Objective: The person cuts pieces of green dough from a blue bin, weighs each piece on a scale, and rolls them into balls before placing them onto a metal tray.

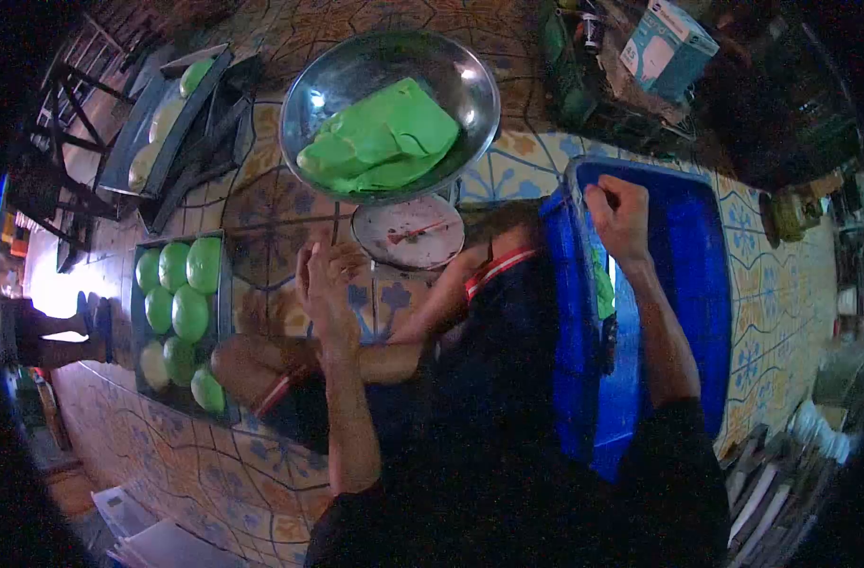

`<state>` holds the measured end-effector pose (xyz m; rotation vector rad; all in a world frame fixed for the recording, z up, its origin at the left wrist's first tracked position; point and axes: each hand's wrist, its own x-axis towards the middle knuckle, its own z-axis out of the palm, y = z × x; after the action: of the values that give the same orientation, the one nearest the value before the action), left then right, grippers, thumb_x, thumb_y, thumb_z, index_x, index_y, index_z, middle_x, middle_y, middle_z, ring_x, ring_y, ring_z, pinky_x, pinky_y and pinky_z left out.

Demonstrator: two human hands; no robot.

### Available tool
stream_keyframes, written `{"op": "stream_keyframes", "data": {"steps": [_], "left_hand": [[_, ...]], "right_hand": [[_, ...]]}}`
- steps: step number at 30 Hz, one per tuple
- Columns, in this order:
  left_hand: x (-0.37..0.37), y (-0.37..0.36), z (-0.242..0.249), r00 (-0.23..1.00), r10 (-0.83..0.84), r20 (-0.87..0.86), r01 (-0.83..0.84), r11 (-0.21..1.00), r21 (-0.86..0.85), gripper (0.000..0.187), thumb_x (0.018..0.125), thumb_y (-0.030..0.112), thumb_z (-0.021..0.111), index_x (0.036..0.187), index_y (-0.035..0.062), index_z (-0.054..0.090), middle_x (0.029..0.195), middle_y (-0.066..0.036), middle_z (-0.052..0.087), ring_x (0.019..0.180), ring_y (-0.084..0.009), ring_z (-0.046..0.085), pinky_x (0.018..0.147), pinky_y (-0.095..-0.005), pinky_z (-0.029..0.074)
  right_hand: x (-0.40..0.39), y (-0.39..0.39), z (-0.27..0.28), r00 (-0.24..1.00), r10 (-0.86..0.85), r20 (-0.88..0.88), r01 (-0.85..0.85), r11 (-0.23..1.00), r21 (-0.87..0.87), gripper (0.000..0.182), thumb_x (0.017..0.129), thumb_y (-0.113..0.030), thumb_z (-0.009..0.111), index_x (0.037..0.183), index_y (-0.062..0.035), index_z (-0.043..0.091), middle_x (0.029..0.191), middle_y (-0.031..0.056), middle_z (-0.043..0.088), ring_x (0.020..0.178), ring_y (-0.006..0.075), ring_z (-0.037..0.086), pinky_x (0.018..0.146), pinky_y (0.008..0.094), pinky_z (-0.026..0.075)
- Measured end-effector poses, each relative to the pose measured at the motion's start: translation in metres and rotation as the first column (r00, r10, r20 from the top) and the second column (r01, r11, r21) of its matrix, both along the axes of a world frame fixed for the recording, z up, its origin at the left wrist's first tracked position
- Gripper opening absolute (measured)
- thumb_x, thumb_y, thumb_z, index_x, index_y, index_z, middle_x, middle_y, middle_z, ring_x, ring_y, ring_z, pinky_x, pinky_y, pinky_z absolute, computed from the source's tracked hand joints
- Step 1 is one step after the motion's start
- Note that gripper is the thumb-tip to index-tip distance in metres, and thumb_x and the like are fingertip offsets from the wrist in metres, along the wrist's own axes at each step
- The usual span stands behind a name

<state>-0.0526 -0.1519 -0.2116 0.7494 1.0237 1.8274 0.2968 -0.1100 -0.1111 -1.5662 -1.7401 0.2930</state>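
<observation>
A large metal bowl [294, 114] holds a mass of green dough [384, 137]. In front of the bowl is a round whitish plate [384, 227] with a reddish stick-like item [422, 230] on it. My left hand [329, 284] is raised near the plate, its fingers apart and holding nothing. On the right, my right hand [621, 216] is closed over the rim of a blue tub [683, 180]; what it holds, if anything, cannot be made out. Below that hand, some green material [602, 284] shows at the tub's left side.
A dark tray [222, 256] with several green rounded pieces [190, 312] is at the left. Another tray [119, 170] with pale and green pieces stands farther back. A box [664, 52] sits on a crate at the back right. Someone's legs [62, 331] show at the left edge.
</observation>
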Motion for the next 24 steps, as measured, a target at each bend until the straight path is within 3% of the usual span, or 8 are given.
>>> {"op": "stream_keyframes", "data": {"steps": [4,6,10,12,16,18,21,24], "left_hand": [[-0.006,-0.001,-0.003,0.962,-0.168,-0.214,0.163,0.986,-0.039,0.045,0.093,0.022,0.047,0.129,-0.0001,0.033,0.116,-0.014,0.051,0.095,-0.0201,0.056,0.079,-0.0311,0.048],[0.005,0.004,0.008,0.990,-0.056,-0.126,0.037,0.988,-0.147,0.049,0.091,0.023,0.050,0.132,0.0017,0.031,0.117,-0.013,0.051,0.096,-0.0196,0.056,0.077,-0.0290,0.049],[0.026,0.029,0.058,0.987,-0.103,0.124,0.119,0.984,-0.135,0.055,0.090,0.023,0.053,0.135,0.0039,0.027,0.117,-0.014,0.050,0.100,-0.0203,0.054,0.080,-0.0303,0.048],[0.040,0.042,0.077,0.993,-0.108,0.036,0.112,0.988,-0.107,0.059,0.087,0.017,0.055,0.137,0.0053,0.024,0.117,-0.014,0.050,0.104,-0.0215,0.052,0.086,-0.0330,0.045],[0.060,0.078,0.054,0.982,0.027,-0.185,-0.037,0.998,-0.050,0.061,0.084,0.007,0.054,0.136,0.0036,0.023,0.116,-0.016,0.049,0.105,-0.0228,0.050,0.089,-0.0326,0.042],[0.073,0.085,0.059,0.973,0.163,0.165,-0.170,0.985,0.026,0.058,0.076,-0.005,0.048,0.131,0.0001,0.031,0.115,-0.016,0.049,0.104,-0.0221,0.050,0.088,-0.0306,0.042],[0.067,0.109,0.046,0.942,0.336,-0.005,-0.329,0.925,0.192,0.060,0.066,-0.011,0.040,0.125,-0.0025,0.038,0.111,-0.016,0.051,0.100,-0.0233,0.051,0.088,-0.0303,0.041],[0.072,0.111,0.059,0.923,0.378,0.072,-0.383,0.921,0.069,0.058,0.061,-0.009,0.036,0.118,-0.0043,0.045,0.104,-0.015,0.054,0.094,-0.0254,0.054,0.087,-0.0312,0.042]], "right_hand": [[0.001,-0.001,-0.002,0.998,0.014,-0.064,-0.017,0.999,-0.036,0.027,0.079,-0.013,0.059,0.060,0.0007,0.047,0.049,0.0038,0.041,0.050,0.0053,0.037,0.045,0.0251,0.032],[-0.007,0.000,0.012,0.996,0.080,-0.044,-0.084,0.992,-0.094,0.015,0.078,-0.012,0.064,0.071,-0.0012,0.058,0.057,0.0036,0.054,0.053,0.0056,0.046,0.050,0.0236,0.039],[-0.051,0.019,0.044,0.947,0.322,0.000,-0.321,0.945,0.065,0.010,0.080,-0.006,0.063,0.087,0.0001,0.063,0.073,0.0048,0.061,0.068,0.0089,0.057,0.061,0.0222,0.046],[-0.079,0.037,0.061,0.832,0.541,0.124,-0.549,0.835,0.035,0.023,0.080,-0.003,0.059,0.103,-0.0029,0.062,0.087,0.0117,0.064,0.079,0.0189,0.063,0.072,0.0293,0.050],[-0.141,0.085,0.056,0.587,0.767,0.259,-0.808,0.576,0.123,0.030,0.072,-0.002,0.057,0.102,-0.0066,0.062,0.087,0.0153,0.064,0.083,0.0333,0.061,0.075,0.0394,0.050],[-0.165,0.101,0.042,0.444,0.812,0.379,-0.850,0.516,-0.110,0.036,0.068,-0.001,0.057,0.103,-0.0071,0.061,0.082,0.0163,0.063,0.083,0.0333,0.061,0.076,0.0405,0.049],[-0.188,0.110,0.042,0.466,0.776,0.424,-0.722,0.611,-0.324,0.038,0.068,-0.009,0.064,0.106,-0.0061,0.060,0.084,0.0219,0.060,0.071,0.0401,0.058,0.069,0.0428,0.049],[-0.213,0.119,0.012,0.625,0.583,0.519,-0.636,0.766,-0.094,0.030,0.065,-0.009,0.063,0.093,-0.0021,0.060,0.074,0.0160,0.059,0.062,0.0320,0.058,0.062,0.0375,0.048]]}}
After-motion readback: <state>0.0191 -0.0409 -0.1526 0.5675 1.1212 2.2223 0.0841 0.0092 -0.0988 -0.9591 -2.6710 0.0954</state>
